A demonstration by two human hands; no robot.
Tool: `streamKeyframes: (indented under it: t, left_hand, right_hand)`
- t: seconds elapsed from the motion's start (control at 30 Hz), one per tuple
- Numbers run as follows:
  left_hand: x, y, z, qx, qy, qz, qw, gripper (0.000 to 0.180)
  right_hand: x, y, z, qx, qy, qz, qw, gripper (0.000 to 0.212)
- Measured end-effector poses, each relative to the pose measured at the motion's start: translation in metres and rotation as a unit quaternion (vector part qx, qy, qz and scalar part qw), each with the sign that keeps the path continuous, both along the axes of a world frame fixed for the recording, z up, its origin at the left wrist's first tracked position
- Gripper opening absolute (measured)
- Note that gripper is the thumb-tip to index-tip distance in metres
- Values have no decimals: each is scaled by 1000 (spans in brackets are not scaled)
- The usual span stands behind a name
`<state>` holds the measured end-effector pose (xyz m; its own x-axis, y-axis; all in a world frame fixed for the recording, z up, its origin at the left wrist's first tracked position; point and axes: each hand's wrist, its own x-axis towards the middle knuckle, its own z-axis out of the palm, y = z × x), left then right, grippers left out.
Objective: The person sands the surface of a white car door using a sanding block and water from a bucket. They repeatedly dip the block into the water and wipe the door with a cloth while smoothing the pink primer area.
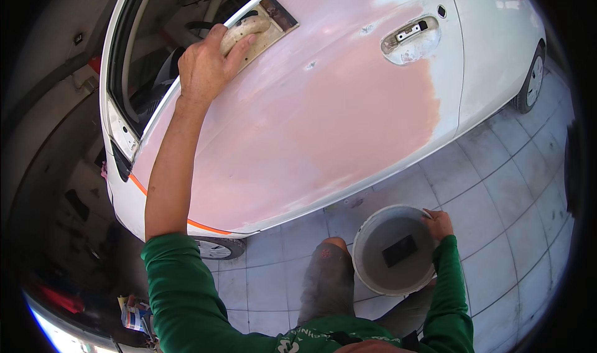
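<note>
My left hand (208, 60) is wrapped round the handle of a sanding block (256, 39), a pale board with a knob-like grip and a dark strip at one end. The block lies against the upper part of a white car door (298, 116), just below the window. Pinkish filler patches cover much of that door. Low on the right, my right hand (440, 224) grips the rim of a grey bucket (367, 269), its fingers partly hidden by the rim. Inside the bucket is a dark rectangular piece (399, 251), perhaps sandpaper.
The door handle recess (411, 40) shows bare metal. Orange tape (208, 227) runs along the door's front edge. Below the car spreads a tiled floor (497, 228), with a front wheel (219, 247) and a rear wheel (533, 82). Containers (132, 315) stand at the lower left.
</note>
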<state>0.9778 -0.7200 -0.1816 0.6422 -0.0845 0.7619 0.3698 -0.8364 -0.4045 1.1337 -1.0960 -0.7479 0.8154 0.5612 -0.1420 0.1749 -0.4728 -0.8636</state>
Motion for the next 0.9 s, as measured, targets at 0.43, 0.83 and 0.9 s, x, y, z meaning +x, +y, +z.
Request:
streamKeyframes:
  t: [0.43,0.83,0.9]
  left_hand:
    - [-50,17,-28,2,-1,-70,998,62]
    - [-34,13,-44,-24,37,-69,997,59]
    - [-40,9,-43,-6,39,-71,997,59]
  right_hand:
    - [1,2,-6,3,-15,-2,1000,39]
    - [4,-6,-8,22,-22,-15,999,40]
    - [0,4,-10,24,-33,0,999,40]
